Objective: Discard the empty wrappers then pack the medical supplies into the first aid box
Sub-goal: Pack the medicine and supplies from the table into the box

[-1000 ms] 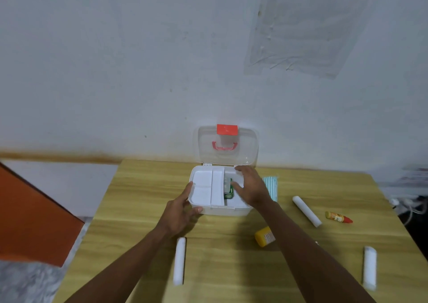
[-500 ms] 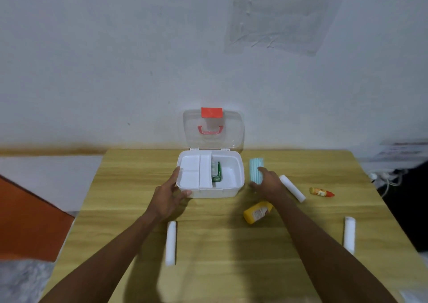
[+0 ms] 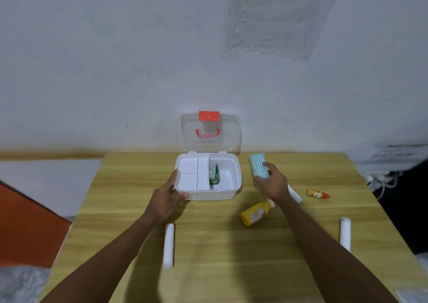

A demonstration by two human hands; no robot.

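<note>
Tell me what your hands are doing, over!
Left hand holds first aid box, lid open. Right hand grips striped pack beside it. Yellow bottle nearby, not blocking.

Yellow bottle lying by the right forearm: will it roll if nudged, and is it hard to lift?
The yellow plastic bottle with a white cap lies on its side on the wooden table, so a sideways nudge would probably roll it. Its smooth rounded body may slip in a loose grip. Its opaque wall hides the fill, so weight is uncertain.
</note>
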